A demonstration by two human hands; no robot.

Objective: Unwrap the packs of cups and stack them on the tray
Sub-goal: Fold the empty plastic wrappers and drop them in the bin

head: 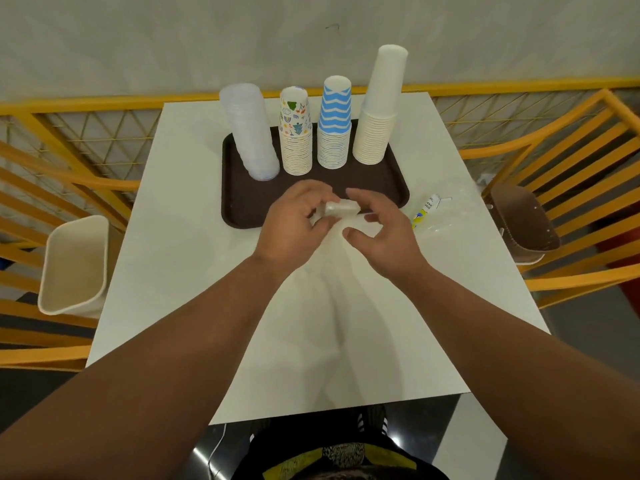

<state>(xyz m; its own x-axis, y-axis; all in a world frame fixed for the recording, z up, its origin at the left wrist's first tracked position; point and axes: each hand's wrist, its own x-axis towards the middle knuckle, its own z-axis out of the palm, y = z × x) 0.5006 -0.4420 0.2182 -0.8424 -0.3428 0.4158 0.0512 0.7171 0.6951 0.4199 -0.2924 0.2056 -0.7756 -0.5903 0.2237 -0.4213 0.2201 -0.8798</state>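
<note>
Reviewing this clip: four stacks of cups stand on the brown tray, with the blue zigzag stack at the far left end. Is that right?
Not quite. The head view shows four stacks on the brown tray, but the clear plastic cup stack is at the far left. The blue zigzag stack is third from the left, beside the tall white stack.

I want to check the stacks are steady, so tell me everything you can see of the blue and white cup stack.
The blue and white cup stack is nested paper cups, upside down, the top cup showing blue zigzag bands. It stands upright, third from the left on the brown tray, between two other stacks. Neither hand touches it.
</note>
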